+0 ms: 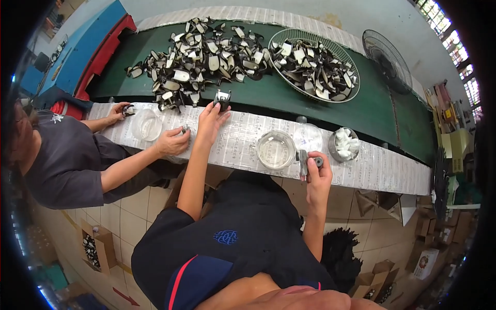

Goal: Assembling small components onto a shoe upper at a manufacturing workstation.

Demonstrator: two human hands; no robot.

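Your left grip (pixel 210 120) is closed on a black and white part (pixel 223 98), pinched at the fingertips and raised at the near edge of the green belt (pixel 380 121), just on the near side of the pile (pixel 206 57) of similar parts. Your right grip (pixel 319 174) is closed on a grey piece (pixel 304 161) with what looks like a round dark end, at the tabletop (pixel 232 150) just right of the bowl (pixel 276 150); I cannot tell whether that piece is a tool. To handle both well, pinch the part by its solid body, since its edges seem thin and likely to slip or catch, and turn it so that the face you are working on points toward you. If you bring your hands together, do it low over the tabletop between the bowl and your left forearm, where a dropped piece lands in reach rather than on the floor (pixel 137 204). Lift the grey piece over the bowl's rim instead of sweeping across it, and mind the cup (pixel 345 147) of white wads to its right. Hold your left elbow in, because the co-worker's hand (pixel 173 143) is near your forearm
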